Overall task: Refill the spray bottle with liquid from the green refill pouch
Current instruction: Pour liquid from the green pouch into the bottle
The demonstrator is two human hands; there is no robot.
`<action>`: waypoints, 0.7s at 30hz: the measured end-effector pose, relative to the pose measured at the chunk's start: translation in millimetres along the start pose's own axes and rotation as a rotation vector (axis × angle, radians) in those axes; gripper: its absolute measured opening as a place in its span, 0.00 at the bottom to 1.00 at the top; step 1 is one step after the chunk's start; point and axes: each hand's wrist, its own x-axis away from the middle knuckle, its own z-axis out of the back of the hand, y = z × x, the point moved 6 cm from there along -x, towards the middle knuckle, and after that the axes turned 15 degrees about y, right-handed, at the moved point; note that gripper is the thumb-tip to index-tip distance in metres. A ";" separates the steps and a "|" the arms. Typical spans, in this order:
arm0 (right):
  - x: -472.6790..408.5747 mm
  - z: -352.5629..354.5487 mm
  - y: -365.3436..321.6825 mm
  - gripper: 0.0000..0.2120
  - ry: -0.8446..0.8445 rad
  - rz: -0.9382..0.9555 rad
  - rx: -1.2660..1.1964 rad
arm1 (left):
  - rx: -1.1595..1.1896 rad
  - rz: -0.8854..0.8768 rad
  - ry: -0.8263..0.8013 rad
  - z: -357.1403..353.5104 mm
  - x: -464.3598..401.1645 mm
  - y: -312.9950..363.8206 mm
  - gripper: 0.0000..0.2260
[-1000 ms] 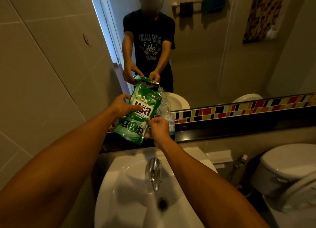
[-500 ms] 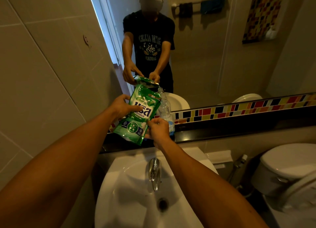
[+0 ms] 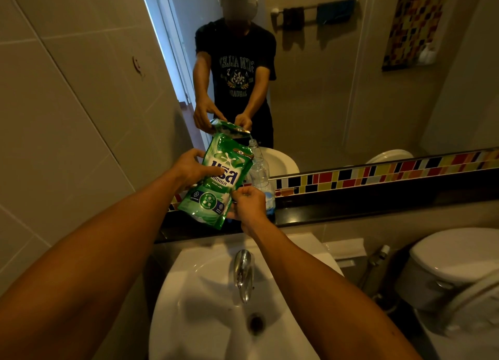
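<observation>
A mirror (image 3: 337,76) fills the upper centre and right of the frame above a band of coloured tiles (image 3: 378,173) and a dark ledge (image 3: 364,206). A white basin (image 3: 189,305) occupies the lower centre, with a chrome tap (image 3: 243,274) over its drain (image 3: 256,323); a white toilet (image 3: 453,268) sits at the lower right. Both bare forearms reach up from the bottom edge toward the centre. The green refill pouch (image 3: 216,181) is held above the ledge at centre, tilted with its top corner leaning right, toward the mouth of the spray bottle (image 3: 260,173). The left hand (image 3: 193,168) is closed on the pouch's left side, thumb across the printed front. The right hand (image 3: 247,204) is pinched shut on the pouch's lower right corner. The clear spray bottle stands upright on the ledge just right of the pouch, its cap off, with a little bluish liquid at its base. Whether liquid is passing from pouch to bottle cannot be told directly; the mirror shows a thin stream at the bottle's mouth
</observation>
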 end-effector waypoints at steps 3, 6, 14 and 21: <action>0.3 -1.0 0.3 0.02 -0.014 -0.004 -0.019 | -0.013 -0.009 0.004 -0.3 1.2 0.2 0.26; 0.0 -1.0 0.7 0.03 -0.013 -0.001 -0.014 | -0.011 -0.014 0.008 -0.4 2.4 1.3 0.25; -0.2 -0.2 0.3 0.04 -0.008 -0.005 -0.013 | -0.008 -0.014 0.011 -1.3 2.2 1.4 0.25; 0.5 -1.0 -0.8 0.04 -0.014 -0.006 -0.017 | -0.013 -0.015 0.010 -0.2 1.7 1.8 0.26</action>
